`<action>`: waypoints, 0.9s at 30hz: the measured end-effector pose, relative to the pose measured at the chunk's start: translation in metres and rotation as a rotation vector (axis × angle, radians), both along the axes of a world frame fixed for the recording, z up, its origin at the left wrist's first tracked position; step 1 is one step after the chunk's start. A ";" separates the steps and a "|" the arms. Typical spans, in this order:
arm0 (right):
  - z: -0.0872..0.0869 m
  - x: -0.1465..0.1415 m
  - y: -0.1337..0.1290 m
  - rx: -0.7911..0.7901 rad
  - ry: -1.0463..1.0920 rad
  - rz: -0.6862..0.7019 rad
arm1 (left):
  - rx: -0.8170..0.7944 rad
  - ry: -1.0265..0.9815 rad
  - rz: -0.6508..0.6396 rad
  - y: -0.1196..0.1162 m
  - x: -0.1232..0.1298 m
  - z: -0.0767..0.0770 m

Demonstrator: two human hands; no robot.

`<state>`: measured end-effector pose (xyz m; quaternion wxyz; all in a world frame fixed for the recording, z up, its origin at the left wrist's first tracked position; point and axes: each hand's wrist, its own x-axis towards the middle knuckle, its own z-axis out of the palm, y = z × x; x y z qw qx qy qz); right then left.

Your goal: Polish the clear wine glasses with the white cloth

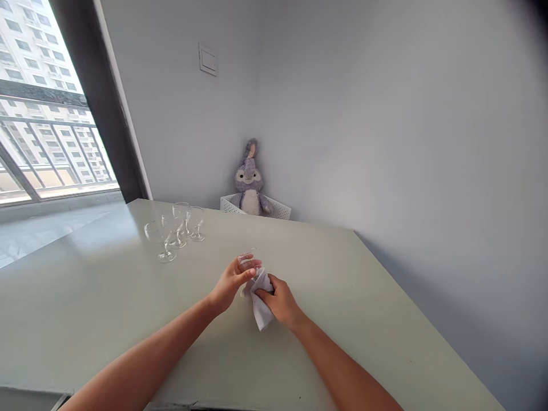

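Near the middle of the table, my left hand [233,281] is closed around the bowl of a clear wine glass [247,261]. The glass is tilted, and its lower part goes into a white cloth [262,302]. My right hand [280,298] grips that cloth, fingers wrapped round it, right beside the left hand. The cloth hides the stem and foot of the glass. Farther back on the left, several clear stemmed glasses [166,256] stand upright, close together.
The pale table [342,319] reaches the walls. In the corner behind it, a grey plush rabbit [250,182] sits in a white perforated basket [279,211]. A light switch [208,60] is on the wall. A window [47,114] stands at the left.
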<state>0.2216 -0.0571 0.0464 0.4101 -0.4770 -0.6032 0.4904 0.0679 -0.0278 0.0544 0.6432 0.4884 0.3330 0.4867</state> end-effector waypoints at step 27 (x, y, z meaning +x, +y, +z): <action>-0.003 -0.012 0.001 -0.342 0.899 0.041 | -0.153 -0.554 -0.011 0.004 -0.001 0.008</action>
